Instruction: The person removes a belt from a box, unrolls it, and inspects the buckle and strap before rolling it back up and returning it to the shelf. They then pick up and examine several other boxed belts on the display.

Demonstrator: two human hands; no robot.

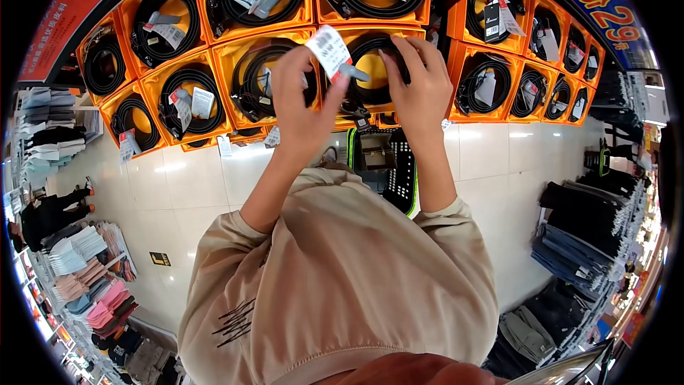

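In the head view, a coiled black belt (pixel 370 44) sits in an orange-lined box in the lower row of the display. My left hand (pixel 303 100) is at its left, with thumb and fingers closed on a white and red price tag (pixel 328 50). A grey security tag (pixel 354 73) hangs beside my left thumb. My right hand (pixel 422 89) reaches over the box's right side, its thumb inside the coil and its bent fingers over the belt's outer edge. Another coiled belt (pixel 246 75) lies in the box left of my left hand.
Several more orange boxes (pixel 260 28) with coiled belts and tags surround my hands. A black basket (pixel 402 171) with a green rim stands on the tiled floor (pixel 491 164) below. Folded clothes (pixel 78 249) line the left side; hanging trousers (pixel 581 235) line the right.
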